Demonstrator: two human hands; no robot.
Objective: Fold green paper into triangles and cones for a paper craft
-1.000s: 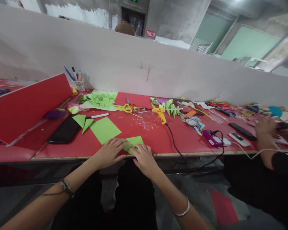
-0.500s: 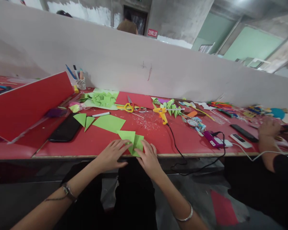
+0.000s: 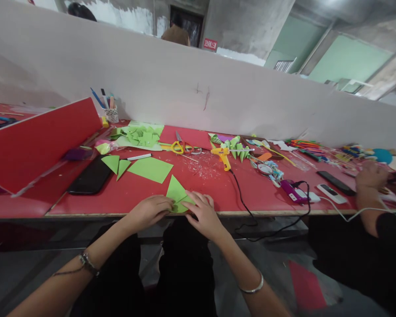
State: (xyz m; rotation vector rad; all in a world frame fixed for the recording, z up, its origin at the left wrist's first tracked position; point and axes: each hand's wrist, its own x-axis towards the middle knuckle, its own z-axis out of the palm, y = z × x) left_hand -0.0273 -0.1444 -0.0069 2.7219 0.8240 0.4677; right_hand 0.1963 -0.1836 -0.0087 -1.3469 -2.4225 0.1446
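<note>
A folded piece of green paper (image 3: 176, 190) lies at the table's front edge, its pointed corner toward the back. My left hand (image 3: 148, 213) grips its left edge with the fingers together. From the other side my right hand (image 3: 203, 215) holds the right part, fingers bent over the paper and thumb near the front edge. Just behind them is a flat green sheet (image 3: 152, 170). Two green paper wedges (image 3: 111, 164) rest to the left, partly over a black phone (image 3: 91, 177).
A yellow glue gun (image 3: 222, 155), its black cord hanging over the edge, stands behind my right hand. Yellow-handled scissors (image 3: 177, 147) lie further back, near crumpled green paper (image 3: 143, 135). A red board (image 3: 46, 141) leans at left. At right, a co-worker's hand (image 3: 371, 175) is near craft supplies.
The green paper has been turned and its flaps brought together, so one point now faces the back. My left hand has shifted slightly left and its fingers have closed in.
</note>
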